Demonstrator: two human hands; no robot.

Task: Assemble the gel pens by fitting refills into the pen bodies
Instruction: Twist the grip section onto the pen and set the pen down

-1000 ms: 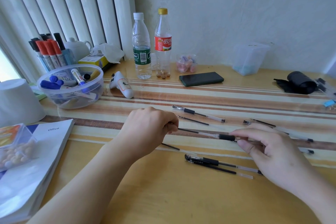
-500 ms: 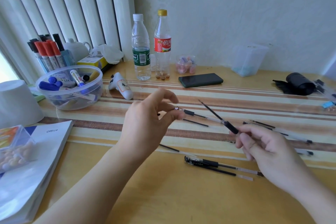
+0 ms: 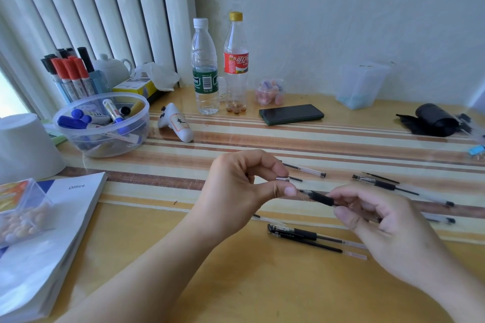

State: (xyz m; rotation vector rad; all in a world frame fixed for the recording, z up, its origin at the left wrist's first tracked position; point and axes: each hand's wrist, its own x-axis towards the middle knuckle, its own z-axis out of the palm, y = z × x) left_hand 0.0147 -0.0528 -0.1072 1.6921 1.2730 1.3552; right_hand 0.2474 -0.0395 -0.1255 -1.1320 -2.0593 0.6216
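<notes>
A black-gripped clear gel pen body (image 3: pixel 321 198) is pinched by the right hand (image 3: pixel 380 228); a small silver tip (image 3: pixel 283 178) is pinched by the left hand (image 3: pixel 241 189). Several loose pens and refills (image 3: pixel 315 240) judged left unassembled.

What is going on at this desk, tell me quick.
A person is putting gel pens together. The right hand holds a pen by its black grip, tip pointing left. The left hand pinches a small silvery part just off that tip. More pens and loose refills lie on the desk around them.
</notes>
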